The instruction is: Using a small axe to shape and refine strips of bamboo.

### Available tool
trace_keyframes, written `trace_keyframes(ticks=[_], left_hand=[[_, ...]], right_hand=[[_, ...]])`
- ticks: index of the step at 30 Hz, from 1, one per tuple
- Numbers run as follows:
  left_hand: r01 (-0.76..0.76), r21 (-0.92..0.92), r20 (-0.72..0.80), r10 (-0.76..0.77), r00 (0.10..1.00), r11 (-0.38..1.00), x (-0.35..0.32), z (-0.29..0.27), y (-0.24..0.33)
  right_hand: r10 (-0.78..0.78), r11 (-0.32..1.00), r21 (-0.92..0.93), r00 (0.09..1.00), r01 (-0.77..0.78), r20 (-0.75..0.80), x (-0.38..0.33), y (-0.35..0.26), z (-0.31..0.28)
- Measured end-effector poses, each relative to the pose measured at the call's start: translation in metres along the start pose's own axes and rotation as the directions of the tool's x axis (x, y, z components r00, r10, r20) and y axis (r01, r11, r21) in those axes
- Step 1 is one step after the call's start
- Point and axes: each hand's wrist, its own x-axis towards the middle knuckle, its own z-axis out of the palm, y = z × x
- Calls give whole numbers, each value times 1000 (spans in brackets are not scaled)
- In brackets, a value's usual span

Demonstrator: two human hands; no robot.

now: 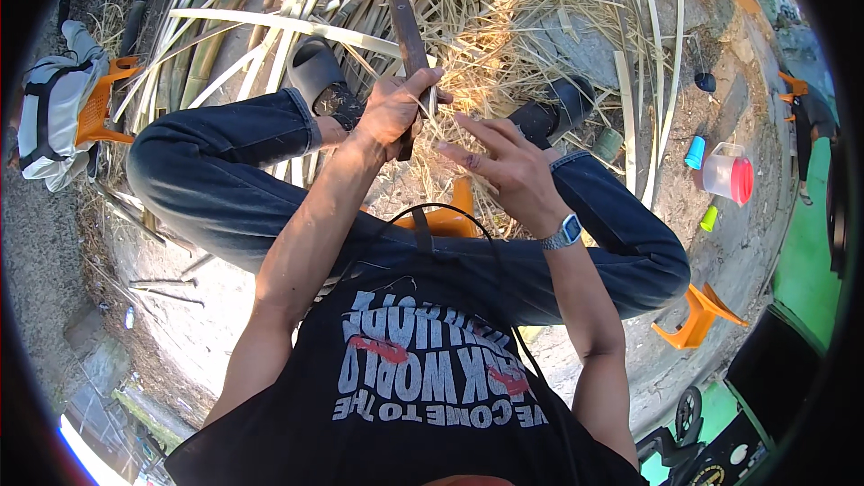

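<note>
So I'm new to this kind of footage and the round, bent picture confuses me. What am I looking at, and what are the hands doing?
It is one view from a wide camera worn on a person's head, looking down, so edges curve. The person sits on an orange stool over dirt ground strewn with bamboo strips and shavings. The left hand has a closed grip on a long dark blade. The right hand is open, fingers spread beside a thin strip. A clear jug with a red lid stands to the right.

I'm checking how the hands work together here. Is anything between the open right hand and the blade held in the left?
Nothing visible. The right hand is just beside the blade gripped by the left hand, only thin straw strands between.
</note>
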Motion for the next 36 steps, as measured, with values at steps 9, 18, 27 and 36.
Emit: trace_keyframes(ticks=[9, 18, 27, 36], left_hand=[[-97, -44, -99, 93, 991, 994, 10, 4, -15], [-252, 98, -95, 262, 961, 963, 6, 14, -26], [-239, -3, 124, 237, 963, 971, 0, 9, -21], [-119, 156, 121, 101, 988, 980, -7, 7, -2]], right_hand=[[32, 801, 585, 984, -132, 177, 6, 6, -49], [507, 694, 572, 861, -437, 43, 30, -15, -5], [488, 771, 528, 863, -357, -129, 25, -5, 13], [536, 696, 569, 844, -437, -7, 23, -3, 9]])
